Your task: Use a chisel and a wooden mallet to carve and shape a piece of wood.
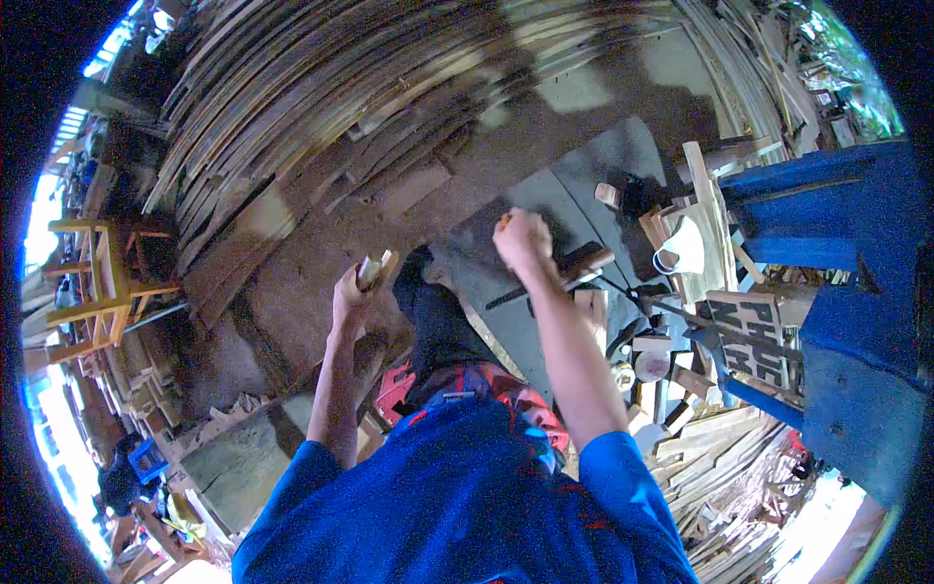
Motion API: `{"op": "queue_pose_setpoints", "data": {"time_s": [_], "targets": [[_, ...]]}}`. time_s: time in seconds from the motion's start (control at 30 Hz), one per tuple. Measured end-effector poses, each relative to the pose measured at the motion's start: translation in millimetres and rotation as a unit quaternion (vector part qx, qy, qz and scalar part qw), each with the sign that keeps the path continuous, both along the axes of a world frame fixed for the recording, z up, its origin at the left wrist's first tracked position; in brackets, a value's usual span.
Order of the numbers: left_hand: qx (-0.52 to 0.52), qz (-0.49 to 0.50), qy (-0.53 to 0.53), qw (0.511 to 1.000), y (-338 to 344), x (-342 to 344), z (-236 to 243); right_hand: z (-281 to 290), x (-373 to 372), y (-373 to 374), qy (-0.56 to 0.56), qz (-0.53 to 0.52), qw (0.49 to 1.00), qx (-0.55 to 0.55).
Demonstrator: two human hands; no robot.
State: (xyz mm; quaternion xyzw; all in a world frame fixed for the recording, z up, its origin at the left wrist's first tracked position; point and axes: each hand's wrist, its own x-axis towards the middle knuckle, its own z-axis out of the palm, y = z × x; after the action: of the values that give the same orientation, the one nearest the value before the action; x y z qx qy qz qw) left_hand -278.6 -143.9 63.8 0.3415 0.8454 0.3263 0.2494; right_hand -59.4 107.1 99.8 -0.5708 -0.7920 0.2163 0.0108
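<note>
My left hand (pixel 348 300) is closed around a short pale piece of wood (pixel 370 270), whose end sticks up past the fingers; a second light strip shows beside it. To the right and a little farther off, my right hand (pixel 525 240) is curled in a fist, slightly blurred. A small orange bit (pixel 505 221) shows at its fingers, but I cannot make out what it is. The two hands are apart, both in front of my body and above the floor. A dark bar-like tool (pixel 588 265) lies near my right forearm.
Long stacked boards (pixel 292 88) cover the far side. At the right stand a blue machine or bench (pixel 837 253), a white cup-like object (pixel 684 248), wood offcuts (pixel 654 343) and a lettered board (pixel 744 336). A wooden frame (pixel 102 282) stands at the left.
</note>
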Motion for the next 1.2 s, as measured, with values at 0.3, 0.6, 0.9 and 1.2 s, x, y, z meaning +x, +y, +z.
{"op": "queue_pose_setpoints", "data": {"time_s": [0.3, 0.6, 0.9, 1.2], "targets": [[0.044, -0.014, 0.097, 0.994, -5.5, 7.2, 22.7, 3.5, 22.7, -23.1, 0.081, -0.012, 0.996, 0.032], [0.025, -0.028, 0.126, 0.991, 6.0, 17.5, -0.5, -25.2, 0.2, -29.0, 0.439, 0.012, 0.869, -0.226], [-0.023, -0.073, 0.052, 0.996, 29.5, 41.5, 4.0, -104.4, 19.2, -62.0, 0.409, 0.052, 0.88, -0.235], [-0.023, -0.147, 0.14, 0.979, 132.7, 95.4, 8.0, 13.0, 202.2, -96.9, 0.404, -0.108, 0.898, -0.141]]}}
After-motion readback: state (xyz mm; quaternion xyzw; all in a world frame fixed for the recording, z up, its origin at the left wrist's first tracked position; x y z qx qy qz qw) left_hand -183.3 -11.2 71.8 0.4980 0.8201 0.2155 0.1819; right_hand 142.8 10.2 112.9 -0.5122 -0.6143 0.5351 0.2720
